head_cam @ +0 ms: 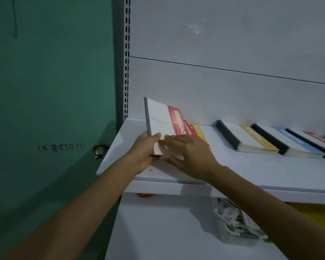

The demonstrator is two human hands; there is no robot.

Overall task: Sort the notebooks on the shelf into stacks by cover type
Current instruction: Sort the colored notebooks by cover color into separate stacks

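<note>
Left hand (142,152) grips tilted red notebook (166,121) near shelf (251,171) front-left corner; right hand (190,156) flat against it (fingers straight). Risk: corner grip slips, notebook falls off edge.

Two hands (144,153) (190,156), one held red notebook bundle (164,119), three dark-spined stacks (251,139) (293,145) (320,138)

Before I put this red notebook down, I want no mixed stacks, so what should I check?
1. Grip: left hand holds the red notebook tilted up: ok.
2. Other hand free: right hand flat, fingers straight, gripping nothing: ok.
3. Cover beneath matches red: not ok, a yellow notebook lies there.
4. A red stack to join: ok, far right on the shelf.
5. The yellow stack and blue stack lie separate: ok.
6. Number of notebooks in the grip: cannot tell.
</note>
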